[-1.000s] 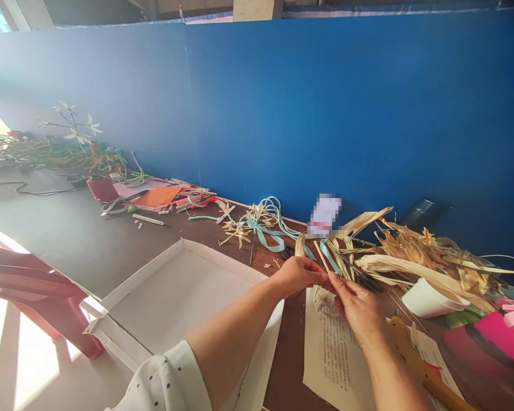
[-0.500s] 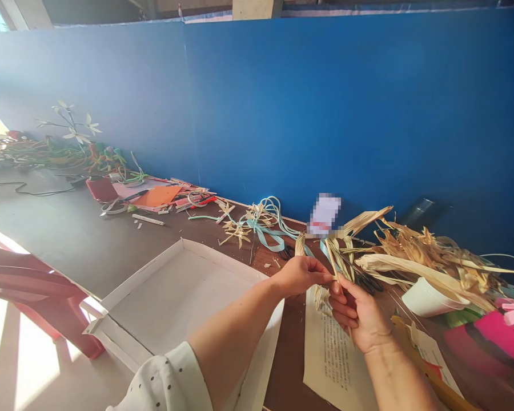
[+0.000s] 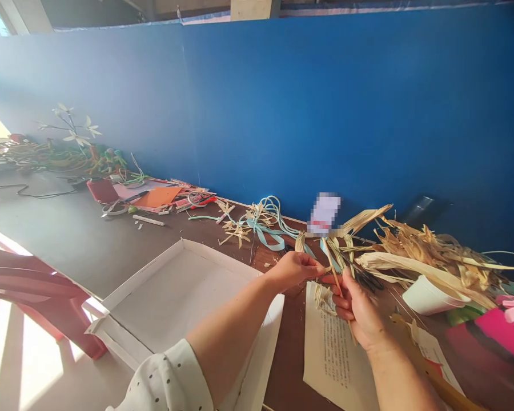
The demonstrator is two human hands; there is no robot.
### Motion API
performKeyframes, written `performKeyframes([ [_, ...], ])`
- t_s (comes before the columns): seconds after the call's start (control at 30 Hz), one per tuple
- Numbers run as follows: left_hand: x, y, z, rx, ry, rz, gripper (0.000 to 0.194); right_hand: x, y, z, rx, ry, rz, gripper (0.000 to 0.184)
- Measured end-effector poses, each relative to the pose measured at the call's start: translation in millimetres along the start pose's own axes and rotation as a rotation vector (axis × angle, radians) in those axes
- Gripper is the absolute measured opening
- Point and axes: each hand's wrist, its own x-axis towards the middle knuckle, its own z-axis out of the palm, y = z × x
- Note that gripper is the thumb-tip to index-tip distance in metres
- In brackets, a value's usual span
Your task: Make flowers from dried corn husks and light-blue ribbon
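Observation:
My right hand (image 3: 360,311) is closed around a thin wooden stick (image 3: 332,262) that leans up and to the left, its lower end showing beneath the palm. Thumb and forefinger of my left hand (image 3: 294,269) pinch a small pale strip (image 3: 326,269), apparently husk, right beside the stick. Both hands are over the top of a printed sheet (image 3: 332,359), where some curled husk pieces (image 3: 322,299) lie. Past the hands are dry husk strips (image 3: 336,251) and dark-handled scissors (image 3: 370,279), partly hidden.
A heap of dry corn husks (image 3: 428,257) lies right, beside a white cup (image 3: 432,297) and a pink item (image 3: 501,337). On the left sits a shallow white box (image 3: 184,242). Pale blue ribbon (image 3: 274,242) and husk flowers (image 3: 237,233) lie along the blue partition (image 3: 282,114).
My right hand has moved slightly down and opened its pinch near the stick, gripping lower. My left hand has shifted a little left, away from the stick, with the pale strip showing.

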Motion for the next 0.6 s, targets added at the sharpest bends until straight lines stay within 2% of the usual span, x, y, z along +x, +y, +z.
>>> performKeyframes([
  [0.1,-1,-2,2.5,-0.023,-0.075,-0.001,0.038,-2,1,2,-0.115,-0.033,0.003,0.049],
  [0.3,-5,5,3.9,-0.099,-0.122,-0.002,0.040,-8,-2,3,-0.215,-0.013,0.045,0.051],
  [0.43,-7,10,5.6,-0.050,-0.080,-0.061,0.040,-10,-3,5,-0.173,-0.096,0.045,0.051],
  [0.6,-7,7,5.4,0.025,-0.069,-0.053,0.040,-8,0,9,-0.216,-0.044,0.020,0.046],
])
